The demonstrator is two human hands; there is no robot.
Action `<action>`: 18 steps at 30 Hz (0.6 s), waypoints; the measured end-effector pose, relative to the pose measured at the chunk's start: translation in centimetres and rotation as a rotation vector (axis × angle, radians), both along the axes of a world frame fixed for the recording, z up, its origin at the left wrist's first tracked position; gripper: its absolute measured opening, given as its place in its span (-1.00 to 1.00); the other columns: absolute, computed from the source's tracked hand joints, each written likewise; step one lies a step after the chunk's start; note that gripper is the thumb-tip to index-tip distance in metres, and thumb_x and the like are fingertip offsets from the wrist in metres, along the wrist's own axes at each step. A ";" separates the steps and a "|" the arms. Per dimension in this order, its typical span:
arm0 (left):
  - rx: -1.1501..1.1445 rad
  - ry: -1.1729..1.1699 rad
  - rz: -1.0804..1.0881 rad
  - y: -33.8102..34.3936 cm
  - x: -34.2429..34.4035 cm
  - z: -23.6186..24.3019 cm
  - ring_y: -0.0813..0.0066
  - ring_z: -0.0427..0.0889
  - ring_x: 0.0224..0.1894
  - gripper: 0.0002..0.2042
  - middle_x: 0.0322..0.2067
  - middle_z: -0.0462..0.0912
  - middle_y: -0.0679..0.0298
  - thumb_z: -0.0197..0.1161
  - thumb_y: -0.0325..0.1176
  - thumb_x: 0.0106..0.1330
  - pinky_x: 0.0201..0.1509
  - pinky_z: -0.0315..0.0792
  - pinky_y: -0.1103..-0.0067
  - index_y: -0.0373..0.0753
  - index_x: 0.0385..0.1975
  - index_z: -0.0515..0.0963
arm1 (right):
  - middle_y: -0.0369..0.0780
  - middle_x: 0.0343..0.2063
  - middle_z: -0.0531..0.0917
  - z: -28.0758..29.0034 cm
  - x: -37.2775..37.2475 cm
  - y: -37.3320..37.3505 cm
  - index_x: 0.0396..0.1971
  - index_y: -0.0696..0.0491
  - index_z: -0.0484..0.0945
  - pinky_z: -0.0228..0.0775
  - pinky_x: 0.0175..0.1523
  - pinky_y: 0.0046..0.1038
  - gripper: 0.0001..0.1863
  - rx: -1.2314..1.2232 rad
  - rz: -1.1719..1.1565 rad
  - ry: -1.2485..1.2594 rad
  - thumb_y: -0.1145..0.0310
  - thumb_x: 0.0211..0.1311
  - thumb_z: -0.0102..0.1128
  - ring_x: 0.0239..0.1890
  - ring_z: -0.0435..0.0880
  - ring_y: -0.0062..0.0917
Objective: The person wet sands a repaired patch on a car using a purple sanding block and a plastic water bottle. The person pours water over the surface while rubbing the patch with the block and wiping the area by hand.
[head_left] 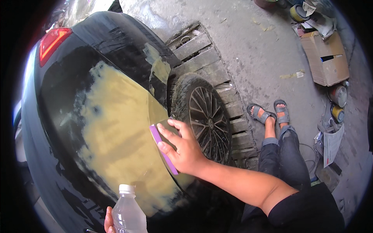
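My right hand presses a flat sanding block with a purple edge against a black car's rear corner. Its fingers lie over the block's back. Beneath it spreads a large patch of yellowish body filler, with feathered, dull edges on the black paint. At the lower edge, my left hand grips a clear plastic bottle with a white cap. The bottle stands upright and holds cloudy liquid; most of that hand is hidden behind it or out of the picture.
Just right of the block is the car's wheel, over a slatted floor grate. A red tail light sits at upper left. My sandalled feet stand on concrete. A cardboard box and several cans line the right side.
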State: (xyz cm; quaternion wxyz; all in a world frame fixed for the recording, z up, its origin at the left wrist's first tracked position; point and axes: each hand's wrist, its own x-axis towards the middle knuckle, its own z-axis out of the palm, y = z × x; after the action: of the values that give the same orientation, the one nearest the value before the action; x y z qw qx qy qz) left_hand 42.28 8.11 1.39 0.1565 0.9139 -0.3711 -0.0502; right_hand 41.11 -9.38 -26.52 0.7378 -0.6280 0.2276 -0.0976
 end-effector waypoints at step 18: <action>-0.237 0.115 0.225 0.1 0.1 0.0 -0.11 0.40 0.35 -0.10 0.39 0.25 -0.10 0.54 -0.23 0.14 0.29 0.52 0.15 -0.07 0.45 0.09 | 0.00 0.14 0.47 -5.0 7.4 -3.5 0.21 -0.01 0.56 0.41 0.21 -0.11 -0.53 -0.016 -0.150 0.042 0.16 0.36 0.18 0.08 0.51 -0.01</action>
State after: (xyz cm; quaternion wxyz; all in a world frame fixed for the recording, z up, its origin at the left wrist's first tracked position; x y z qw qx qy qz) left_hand 42.35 8.24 1.38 0.2889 0.9205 -0.2601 -0.0402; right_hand 48.49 -12.88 -31.52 0.7184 -0.6171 0.2887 -0.1410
